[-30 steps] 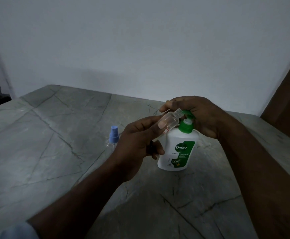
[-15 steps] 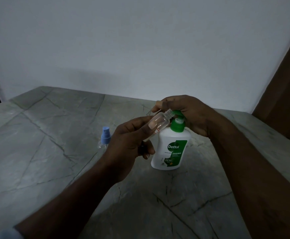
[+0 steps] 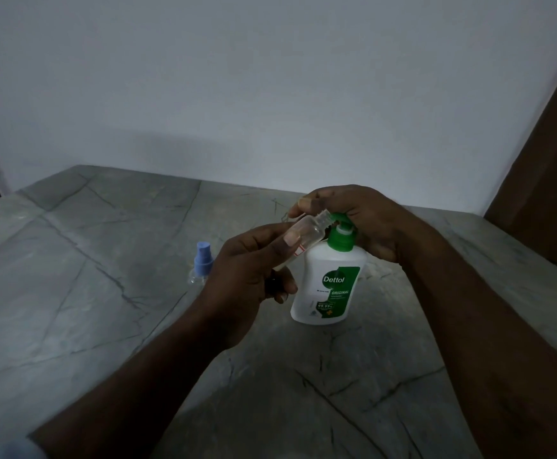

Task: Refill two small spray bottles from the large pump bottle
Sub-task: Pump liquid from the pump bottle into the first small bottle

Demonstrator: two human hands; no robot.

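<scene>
The left hand grasps the small clear bottle round its lower half, thumb laid along the side, and holds it up off the table, tilted so that its open, uncapped neck points up and to the right. That slant looks chosen to bring the mouth right under the spout of the pump bottle, which stands upright on the stone just behind and to the right of the left hand. The right hand is curled over the green pump head from above, palm on top and fingers wrapped down the far side, a grip that lets it press down while also steadying the big bottle. One fingertip reaches toward the small bottle's neck, probably to keep mouth and spout lined up; whether they touch is too dim to tell. The small bottle looks nearly empty, so this first refill seems barely begun. The second small bottle, blue-topped and capped, stands apart to the left, half hidden behind the left hand, likely parked there out of the way for its turn. A narrow mouth and thick liquid make a spill the main risk, so a slow press seems wise
</scene>
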